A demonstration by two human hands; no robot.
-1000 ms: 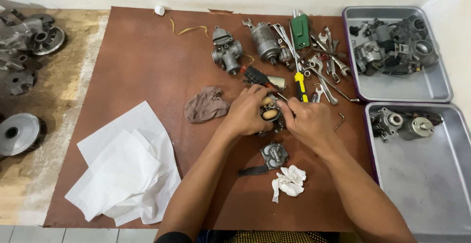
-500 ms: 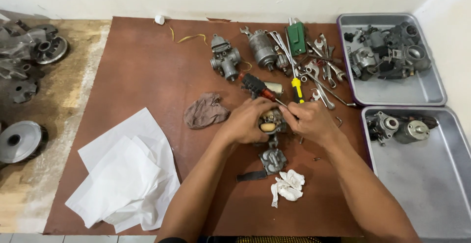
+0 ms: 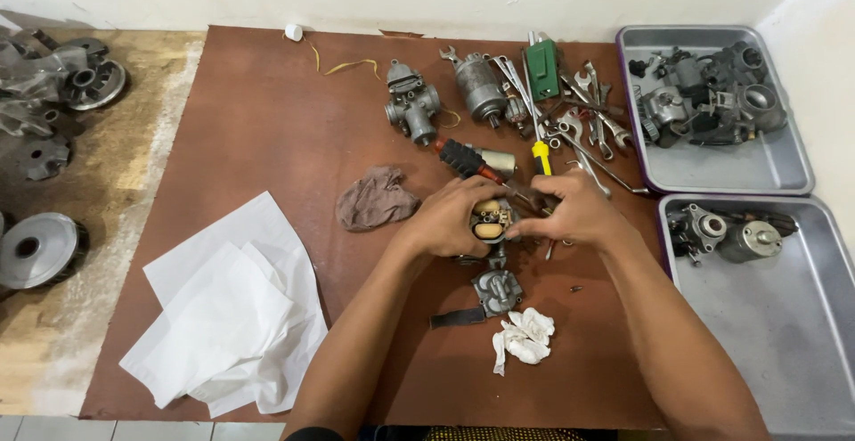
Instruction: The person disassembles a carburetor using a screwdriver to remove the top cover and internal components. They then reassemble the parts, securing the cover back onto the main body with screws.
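Head view: both hands' grip, left hand [image 3: 448,218] and right hand [image 3: 577,212], seemingly stays clamped on the carburetor [image 3: 489,224].

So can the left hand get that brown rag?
Probably yes. The brown rag lies uncovered on the mat just beside the left hand, nothing between them, but that hand is holding the small engine part.

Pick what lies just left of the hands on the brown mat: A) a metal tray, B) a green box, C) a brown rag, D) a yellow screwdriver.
C: the brown rag lies crumpled on the mat right beside the left hand.
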